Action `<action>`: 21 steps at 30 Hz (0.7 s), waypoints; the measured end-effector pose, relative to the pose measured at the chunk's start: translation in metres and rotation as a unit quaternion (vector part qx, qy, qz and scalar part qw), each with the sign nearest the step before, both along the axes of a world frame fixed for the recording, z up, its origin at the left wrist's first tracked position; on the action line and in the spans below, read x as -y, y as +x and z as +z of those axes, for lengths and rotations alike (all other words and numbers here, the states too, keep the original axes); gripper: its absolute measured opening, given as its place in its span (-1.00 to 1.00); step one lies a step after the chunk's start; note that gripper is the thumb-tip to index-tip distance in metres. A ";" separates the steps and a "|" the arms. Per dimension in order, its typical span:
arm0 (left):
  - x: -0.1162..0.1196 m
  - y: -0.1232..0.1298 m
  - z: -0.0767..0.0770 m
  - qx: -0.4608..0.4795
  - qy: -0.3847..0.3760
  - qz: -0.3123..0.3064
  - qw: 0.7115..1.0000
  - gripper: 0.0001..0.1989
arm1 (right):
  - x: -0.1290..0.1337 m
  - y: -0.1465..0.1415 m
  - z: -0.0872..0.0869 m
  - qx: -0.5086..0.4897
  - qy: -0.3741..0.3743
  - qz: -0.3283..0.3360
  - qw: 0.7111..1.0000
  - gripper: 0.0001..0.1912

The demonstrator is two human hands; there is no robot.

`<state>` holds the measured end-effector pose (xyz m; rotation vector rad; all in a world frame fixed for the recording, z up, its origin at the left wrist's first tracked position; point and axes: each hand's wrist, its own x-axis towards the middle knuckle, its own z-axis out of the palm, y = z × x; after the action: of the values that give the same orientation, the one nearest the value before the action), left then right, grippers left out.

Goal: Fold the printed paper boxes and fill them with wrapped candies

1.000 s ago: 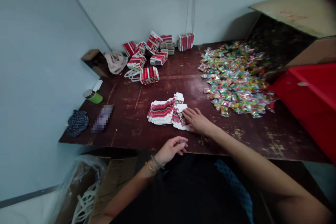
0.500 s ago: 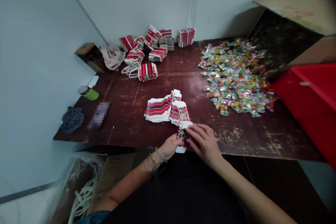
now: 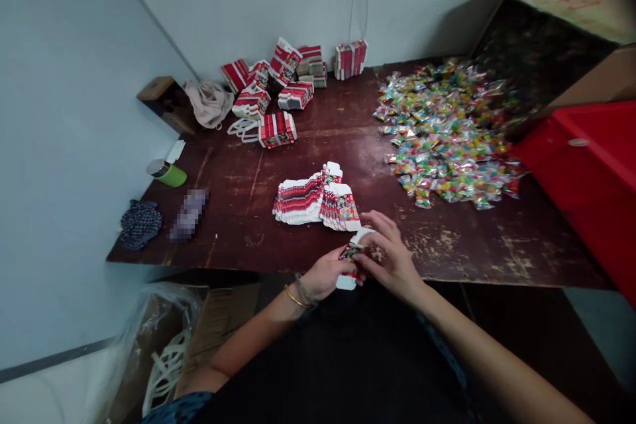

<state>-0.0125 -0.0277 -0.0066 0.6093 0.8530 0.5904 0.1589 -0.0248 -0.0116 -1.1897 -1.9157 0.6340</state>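
A small red patterned carton (image 3: 350, 252) with white end flaps is held over the table's front edge. My left hand (image 3: 322, 275) grips its left side, thumb across the front. On its right side, my right hand (image 3: 390, 255) has thumb and fingers at the carton's upper end, by the raised white flap. Just beyond my hands lie flat cartons fanned out in overlapping rows (image 3: 301, 199), red and white, with a second group (image 3: 340, 205) at their right end.
Bundles of cartons (image 3: 277, 130) stand at the back left. Wrapped colourful candies (image 3: 447, 139) spread over the right side, beside a red bin (image 3: 586, 165) and a large cardboard box (image 3: 571, 0). A green cup (image 3: 171, 174) and dark cloth (image 3: 141, 224) are at left.
The carton has tilted a little, and its upper flap now stands up, away from the fanned cartons. My right hand's fingers have curled around that end. The view has shifted slightly.
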 end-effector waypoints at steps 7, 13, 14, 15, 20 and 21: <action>0.002 -0.001 -0.019 0.080 -0.029 -0.224 0.971 -0.71 | -0.011 0.027 0.019 -0.058 -0.301 0.279 0.910 -0.75; 0.015 0.008 -0.027 -0.112 0.116 -0.056 0.985 -0.59 | 0.012 0.029 0.009 -0.142 -0.348 0.161 0.913 -0.72; 0.019 0.009 -0.028 -0.133 0.142 -0.025 0.981 -0.58 | 0.020 0.027 0.004 -0.162 -0.355 0.118 0.913 -0.71; 0.023 0.010 -0.028 -0.155 0.170 0.007 0.973 -0.57 | 0.027 0.025 -0.001 -0.183 -0.356 0.078 0.913 -0.66; 0.038 0.002 -0.024 -0.222 0.295 0.012 0.929 -0.47 | 0.055 0.026 -0.020 -0.332 -0.406 -0.019 0.851 -0.60; 0.040 0.000 -0.023 -0.219 0.307 -0.014 0.926 -0.51 | 0.058 0.028 -0.022 -0.370 -0.442 -0.020 0.817 -0.67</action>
<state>-0.0127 -0.0675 -0.0299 1.3607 1.0773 0.7109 0.1865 -0.0827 -0.0338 -1.2097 -0.8931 1.7803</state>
